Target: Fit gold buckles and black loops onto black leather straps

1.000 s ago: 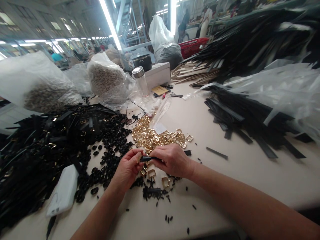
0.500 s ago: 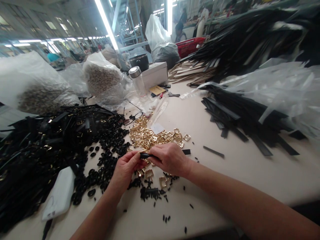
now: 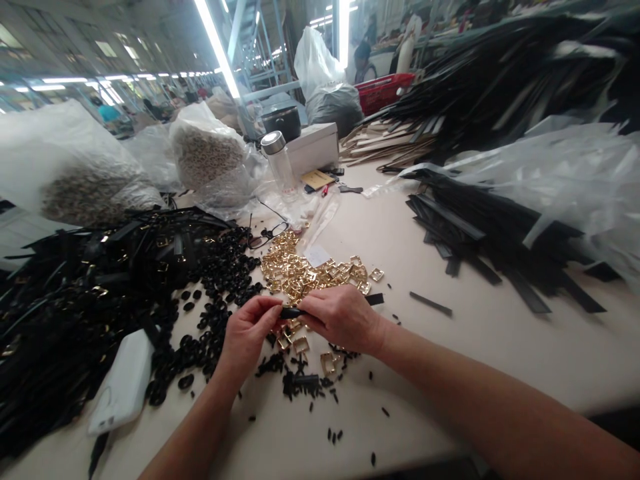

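Note:
Both hands meet over the middle of the table, joined by a black strap [image 3: 291,313]. My left hand [image 3: 247,330] pinches the strap's left end between thumb and fingers. Close beside it, my right hand [image 3: 345,317] is closed around the same strap, and a flat black end [image 3: 375,299] sticks out beyond the knuckles. Whether a buckle is at the left fingertips is hidden. Just behind the hands lies a heap of gold buckles [image 3: 295,270], with a loose gold buckle [image 3: 329,363] in front. Small black loops [image 3: 303,383] are scattered below.
To the left are black round pieces [image 3: 233,267], a pile of buckled straps [image 3: 65,300] and a white power bank [image 3: 123,383] with a cable. Black strips [image 3: 500,233] under plastic lie right. A glass bottle [image 3: 280,163], eyeglasses [image 3: 270,235] and filled bags [image 3: 207,153] stand behind.
A gold buckle part seen earlier at my left fingertips no longer shows. My left fingers have closed in over the strap's end; my right hand has barely moved.

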A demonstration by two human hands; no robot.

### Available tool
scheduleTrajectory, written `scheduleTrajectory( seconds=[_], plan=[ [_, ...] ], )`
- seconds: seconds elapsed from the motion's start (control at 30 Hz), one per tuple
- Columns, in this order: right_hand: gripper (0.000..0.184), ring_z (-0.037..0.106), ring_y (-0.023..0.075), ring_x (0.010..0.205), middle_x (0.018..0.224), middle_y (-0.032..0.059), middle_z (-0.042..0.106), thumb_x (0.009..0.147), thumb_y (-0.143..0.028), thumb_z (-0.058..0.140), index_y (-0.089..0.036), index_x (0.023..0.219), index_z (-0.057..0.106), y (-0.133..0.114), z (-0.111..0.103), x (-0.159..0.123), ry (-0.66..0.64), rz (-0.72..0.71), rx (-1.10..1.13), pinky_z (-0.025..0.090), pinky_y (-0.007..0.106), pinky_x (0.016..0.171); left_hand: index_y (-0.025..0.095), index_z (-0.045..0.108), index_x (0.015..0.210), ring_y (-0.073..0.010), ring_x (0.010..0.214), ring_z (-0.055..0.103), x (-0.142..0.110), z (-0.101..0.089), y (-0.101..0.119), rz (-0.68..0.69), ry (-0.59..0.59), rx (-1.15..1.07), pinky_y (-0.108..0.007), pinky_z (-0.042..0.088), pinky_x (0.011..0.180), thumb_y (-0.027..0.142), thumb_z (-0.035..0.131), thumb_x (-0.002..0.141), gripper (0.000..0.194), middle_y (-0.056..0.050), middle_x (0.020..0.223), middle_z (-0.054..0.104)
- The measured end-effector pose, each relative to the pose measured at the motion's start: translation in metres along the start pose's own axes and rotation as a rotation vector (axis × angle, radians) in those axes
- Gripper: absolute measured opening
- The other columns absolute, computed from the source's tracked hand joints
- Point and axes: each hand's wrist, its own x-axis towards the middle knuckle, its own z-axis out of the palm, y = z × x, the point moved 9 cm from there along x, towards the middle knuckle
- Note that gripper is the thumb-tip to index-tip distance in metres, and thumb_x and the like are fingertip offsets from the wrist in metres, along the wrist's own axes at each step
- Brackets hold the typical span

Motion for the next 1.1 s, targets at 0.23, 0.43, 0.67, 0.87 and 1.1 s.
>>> scheduleTrajectory(
  seconds=[0.23,0.43,0.67,0.87,1.1],
  plan=[
    [0.02,0.053,0.0113,0.059,0.072,-0.0003,0.065,0.092,-0.032,0.052,-0.018,0.083,0.063,0.027,-0.007,-0.004,0.121,0.184,-0.014,0.031,0.026,0.055,0.016,0.068,0.081,-0.0085,0.059,0.063,0.001,-0.007,-0.006,-0.035,0.052,-0.242,-0.016,0.051,0.057,0.027,0.084,0.064,0.026,0.001,0.07,0.068],
    [0.021,0.056,0.0113,0.06,0.07,-0.0004,0.065,0.093,-0.033,0.052,-0.018,0.082,0.063,0.015,0.001,-0.001,0.094,0.149,0.044,0.031,0.025,0.055,0.016,0.065,0.078,-0.0057,0.058,0.063,-0.001,0.006,-0.011,-0.099,0.053,-0.377,-0.014,0.052,0.056,0.025,0.087,0.059,0.03,0.003,0.072,0.067],
    [0.022,0.058,0.0117,0.062,0.072,0.0,0.066,0.093,-0.034,0.052,-0.018,0.082,0.063,0.007,0.001,0.0,0.11,0.119,0.086,0.034,0.024,0.056,0.015,0.064,0.077,-0.004,0.055,0.062,-0.001,0.009,-0.024,-0.235,0.051,-0.51,-0.01,0.054,0.053,0.02,0.089,0.055,0.034,0.003,0.072,0.066],
    [0.023,0.059,0.012,0.064,0.073,0.0012,0.067,0.095,-0.034,0.05,-0.018,0.085,0.064,0.006,0.003,-0.001,0.102,0.09,0.103,0.035,0.023,0.057,0.016,0.065,0.086,-0.0051,0.053,0.064,-0.007,0.018,-0.035,-0.374,-0.016,-0.581,-0.011,0.055,0.05,0.016,0.083,0.067,0.026,0.002,0.074,0.067],
    [0.023,0.061,0.0122,0.066,0.077,0.001,0.069,0.096,-0.036,0.05,-0.018,0.09,0.063,0.004,0.006,-0.002,0.104,0.069,0.142,0.038,0.024,0.059,0.014,0.073,0.092,-0.0063,0.053,0.061,-0.007,0.019,-0.027,-0.272,-0.072,-0.435,-0.012,0.051,0.049,0.03,0.084,0.066,0.033,0.0,0.069,0.068]
  ],
)
